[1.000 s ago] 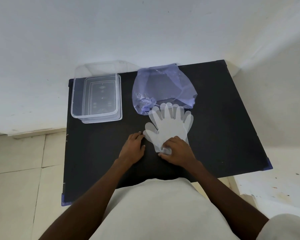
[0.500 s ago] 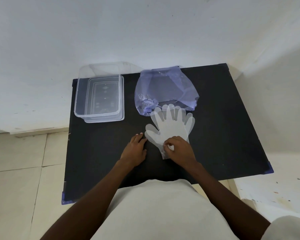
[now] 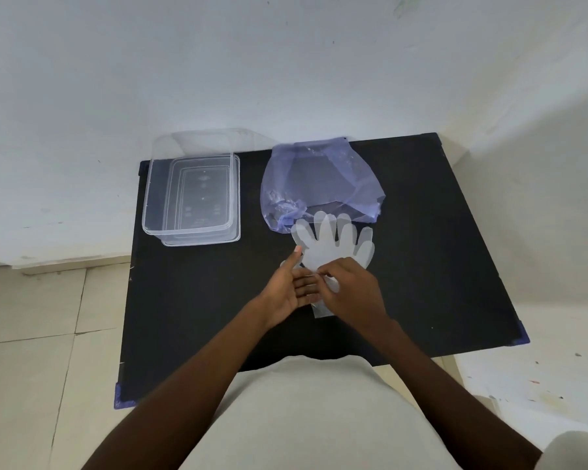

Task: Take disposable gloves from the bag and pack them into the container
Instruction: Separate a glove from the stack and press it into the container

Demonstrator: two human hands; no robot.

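A stack of translucent white disposable gloves lies flat on the black table, fingers pointing toward the crumpled blue plastic bag and overlapping its near edge. My right hand pinches the glove layer near the cuff. My left hand is turned palm up beside it, thumb raised, its fingers against the gloves' left edge under my right fingertips. The clear rectangular container stands empty at the table's back left.
A clear lid leans behind the container against the white wall. The table's back edge meets the wall. Tiled floor lies to the left, and blue tape marks the table's front corners.
My left hand has slid right from the bare table and turned palm up against the gloves. My right hand has shifted up the cuff and now pinches the top layer.
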